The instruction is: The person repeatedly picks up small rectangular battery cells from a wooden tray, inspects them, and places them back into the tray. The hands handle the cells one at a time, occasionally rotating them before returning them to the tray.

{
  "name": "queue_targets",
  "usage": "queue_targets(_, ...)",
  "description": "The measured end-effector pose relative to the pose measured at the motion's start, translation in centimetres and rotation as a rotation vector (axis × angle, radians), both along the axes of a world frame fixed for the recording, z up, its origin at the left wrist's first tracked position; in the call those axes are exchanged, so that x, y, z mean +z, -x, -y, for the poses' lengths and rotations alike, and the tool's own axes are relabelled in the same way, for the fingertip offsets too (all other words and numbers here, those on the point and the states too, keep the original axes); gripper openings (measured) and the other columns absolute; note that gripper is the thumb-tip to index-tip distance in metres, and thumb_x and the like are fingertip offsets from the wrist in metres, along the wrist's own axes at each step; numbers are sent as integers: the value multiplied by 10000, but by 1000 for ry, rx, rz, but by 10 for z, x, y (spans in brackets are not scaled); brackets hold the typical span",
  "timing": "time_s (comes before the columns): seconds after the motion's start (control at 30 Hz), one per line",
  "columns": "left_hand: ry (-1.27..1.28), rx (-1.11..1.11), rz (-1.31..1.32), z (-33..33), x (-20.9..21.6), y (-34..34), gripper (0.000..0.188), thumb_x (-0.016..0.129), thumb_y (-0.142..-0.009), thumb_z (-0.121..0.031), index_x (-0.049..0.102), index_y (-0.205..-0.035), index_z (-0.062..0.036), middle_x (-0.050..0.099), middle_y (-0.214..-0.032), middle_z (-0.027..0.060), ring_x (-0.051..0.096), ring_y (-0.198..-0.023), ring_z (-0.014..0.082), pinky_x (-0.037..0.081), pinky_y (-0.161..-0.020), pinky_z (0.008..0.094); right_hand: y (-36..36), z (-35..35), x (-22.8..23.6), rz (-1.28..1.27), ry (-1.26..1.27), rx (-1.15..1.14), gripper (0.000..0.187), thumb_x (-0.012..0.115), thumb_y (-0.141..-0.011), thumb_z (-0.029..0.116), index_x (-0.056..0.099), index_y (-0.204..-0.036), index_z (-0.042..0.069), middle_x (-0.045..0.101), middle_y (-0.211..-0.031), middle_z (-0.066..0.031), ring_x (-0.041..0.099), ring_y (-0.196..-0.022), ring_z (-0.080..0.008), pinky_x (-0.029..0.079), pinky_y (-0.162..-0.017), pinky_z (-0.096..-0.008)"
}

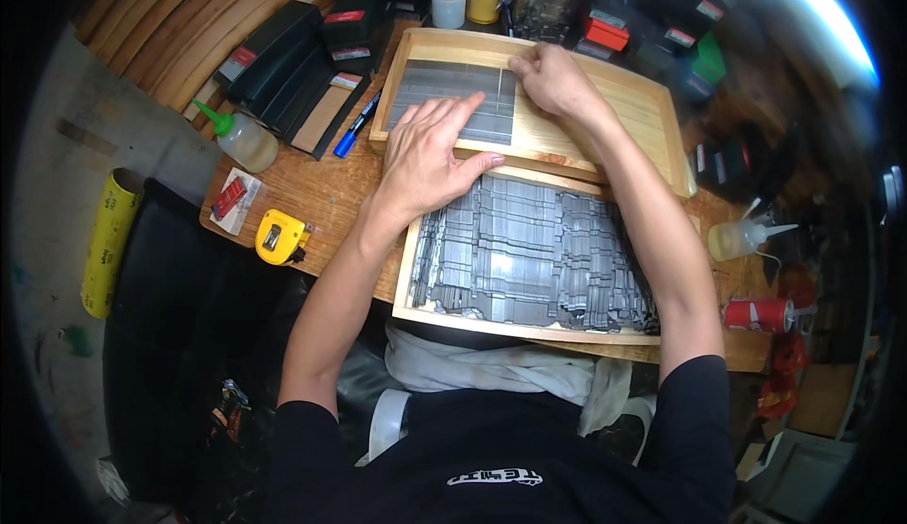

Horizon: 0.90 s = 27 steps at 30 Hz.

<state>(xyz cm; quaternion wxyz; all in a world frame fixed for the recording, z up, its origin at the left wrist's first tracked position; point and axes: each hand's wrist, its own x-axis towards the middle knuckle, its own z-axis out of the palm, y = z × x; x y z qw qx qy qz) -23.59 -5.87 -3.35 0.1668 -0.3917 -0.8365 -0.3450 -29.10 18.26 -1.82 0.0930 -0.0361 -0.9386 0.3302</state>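
Observation:
A shallow wooden tray [624, 122] lies at the far side of the table, with a neat block of thin dark grey strips [491, 125] filling part of its left half. My left hand [427, 151] rests on that block, fingers stretched out and thumb spread over the tray's near edge. At the block's right edge my right hand [557, 82] is closed in a pinch, and whatever lies between its fingertips is hidden. Nearer to me a second wooden tray [529, 333] is full of loosely stacked grey strips [520, 250], uneven at the right; my right forearm passes over its right side.
Left on the table are a yellow tape measure [281, 238], a blue marker [357, 127] and a green-capped bottle [244, 138]. Dark boxes [274, 66] and jars [551, 0] line the back. A squeeze bottle [739, 239] and red can [759, 315] stand at right.

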Motion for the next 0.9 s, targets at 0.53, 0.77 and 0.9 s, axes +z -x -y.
queue_targets(0.53, -71, 60, 47, 1, 1, -1, 835, 924, -714, -392, 629, -1414, -46, 740, -1192, 139, 690, -1097, 270, 497, -997, 419, -21, 52, 60, 567, -95, 184, 314, 583, -1010, 303, 741, -934, 42, 635, -690, -41, 490, -523, -138, 414, -519, -348)
queue_targets(0.77, -137, 65, 52, -7, 2, -7, 993, 955, -684, -340, 501, -1524, -67, 665, -1305, 158, 639, -1236, 317, 501, -1070, 450, -54, 24, 63, 98, 257, 251, 324, 624, -1041, 280, 760, -1122, -3, 702, -809, -33, 597, -699, -108, 505, -658, -295)
queue_targets(0.9, -118, 40, 25, -2, 0, -6, 888, 917, -745, -329, 537, -1502, -61, 671, -1322, 167, 639, -1247, 320, 492, -1087, 471, -149, -30, 73, -67, -12, 204, 353, 686, -998, 314, 781, -1051, -22, 761, -863, -144, 716, -791, -202, 569, -758, -356)
